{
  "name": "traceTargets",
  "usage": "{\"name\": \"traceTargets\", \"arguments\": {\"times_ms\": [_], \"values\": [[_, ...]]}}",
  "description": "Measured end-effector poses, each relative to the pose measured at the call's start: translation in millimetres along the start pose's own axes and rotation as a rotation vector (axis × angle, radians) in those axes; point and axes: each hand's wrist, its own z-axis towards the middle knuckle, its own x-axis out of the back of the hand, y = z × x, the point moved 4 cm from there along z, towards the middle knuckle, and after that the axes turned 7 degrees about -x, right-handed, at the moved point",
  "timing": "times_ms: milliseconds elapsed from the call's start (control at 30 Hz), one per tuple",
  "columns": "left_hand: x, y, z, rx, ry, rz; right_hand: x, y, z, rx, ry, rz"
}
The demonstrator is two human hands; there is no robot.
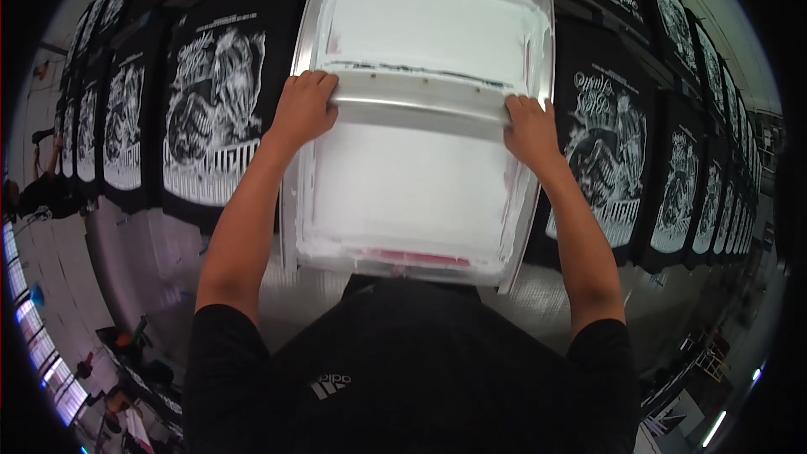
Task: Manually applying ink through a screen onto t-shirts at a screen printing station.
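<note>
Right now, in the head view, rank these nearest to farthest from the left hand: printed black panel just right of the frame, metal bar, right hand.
1. Metal bar: left end gripped by the left hand.
2. Right hand: at the bar's right end.
3. Printed black panel: farther right, past that hand.

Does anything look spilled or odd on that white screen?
Yes, slightly: ragged white smears mark the edges of the screen, and a reddish streak shows near its lower edge, standing out against the white. Nothing looks plainly broken.
</note>
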Motion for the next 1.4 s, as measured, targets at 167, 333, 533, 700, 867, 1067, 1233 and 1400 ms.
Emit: {"name": "traceTargets", "arguments": {"times_ms": [167, 333, 533, 700, 867, 1067, 1233, 1400], "values": [[56, 81, -139, -0.024, -0.109, -0.147, 56, -44, -167, 0.034, -0.108, 0.212], [46, 129, -233, 0.035, -0.070, -0.222, 42, -77, -261, -0.075, -0.192, 0.252], [20, 122, -243, 0.089, -0.083, -0.264, 17, -78, -262, -0.096, -0.307, 0.192], [7, 125, -240, 0.050, 0.059, -0.135, 9, -82, -265, -0.118, -0.122, 0.210], [-18, 42, -108, 0.067, 0.130, -0.117, -3, -34, -111, -0.020, 0.053, 0.157], [-19, -56, 65, 0.135, 0.077, -0.019, 10, 16, 80, -0.029, 0.067, 0.033], [7, -87, 183, 0.178, -0.096, 0.035, 30, 61, 192, -0.098, -0.064, -0.058], [37, -70, 157, 0.092, -0.119, -0.034, 55, 51, 161, -0.136, -0.165, -0.032]]}}
